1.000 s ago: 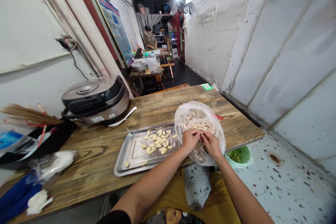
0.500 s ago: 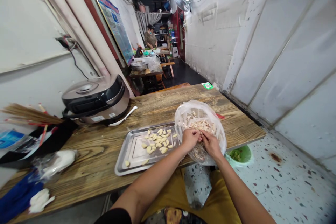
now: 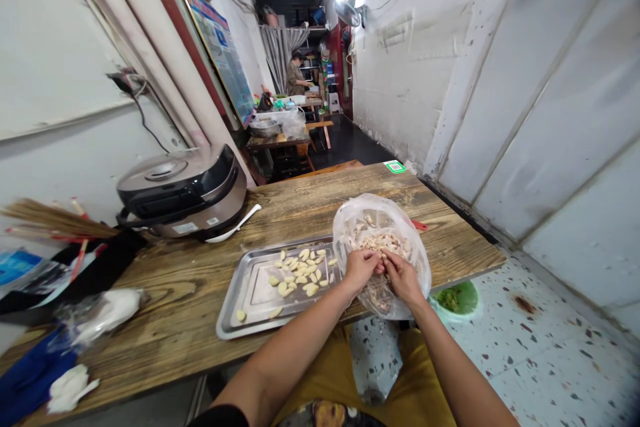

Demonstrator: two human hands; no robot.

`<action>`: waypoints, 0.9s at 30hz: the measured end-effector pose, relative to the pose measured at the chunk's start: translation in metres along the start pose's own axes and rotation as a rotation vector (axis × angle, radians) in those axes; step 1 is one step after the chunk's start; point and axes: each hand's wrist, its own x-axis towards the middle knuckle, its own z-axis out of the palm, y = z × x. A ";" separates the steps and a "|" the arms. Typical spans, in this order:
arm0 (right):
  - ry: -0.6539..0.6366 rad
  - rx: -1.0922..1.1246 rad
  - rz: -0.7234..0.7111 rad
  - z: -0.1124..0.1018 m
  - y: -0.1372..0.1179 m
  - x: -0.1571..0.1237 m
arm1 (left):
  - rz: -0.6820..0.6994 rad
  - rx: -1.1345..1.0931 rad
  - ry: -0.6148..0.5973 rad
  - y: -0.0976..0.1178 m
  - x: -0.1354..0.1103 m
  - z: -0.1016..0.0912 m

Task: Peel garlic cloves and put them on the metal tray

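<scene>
My left hand (image 3: 362,268) and my right hand (image 3: 401,275) meet over an open clear plastic bag (image 3: 345,217). Both are closed in a pinch, fingertips together on a small garlic clove that they mostly hide. Inside the bag lie unpeeled garlic cloves and loose papery skins (image 3: 383,240). Just left of the bag, a metal tray (image 3: 231,310) holds several pale peeled cloves (image 3: 301,271), most of them grouped toward its right side and a couple near the front edge.
A rice cooker (image 3: 183,193) stands at the left with a white spoon (image 3: 235,223) beside it. A red-handled tool (image 3: 420,225) lies behind the bag. On the floor at the right is a green basin (image 3: 463,297). Another person (image 3: 297,77) stands far back.
My hands stay together over the bag with only slight finger movement. The person at the back has shifted right and turned sideways. The view has moved slightly.
</scene>
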 end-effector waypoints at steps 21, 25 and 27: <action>0.110 0.518 0.211 -0.008 -0.005 0.001 | 0.260 0.617 0.171 0.016 -0.001 -0.004; 0.068 0.474 0.203 -0.011 -0.006 0.000 | 0.351 0.677 0.060 0.021 -0.004 -0.001; 0.041 0.445 0.196 -0.012 -0.007 0.000 | 0.367 0.658 0.029 0.023 -0.005 0.000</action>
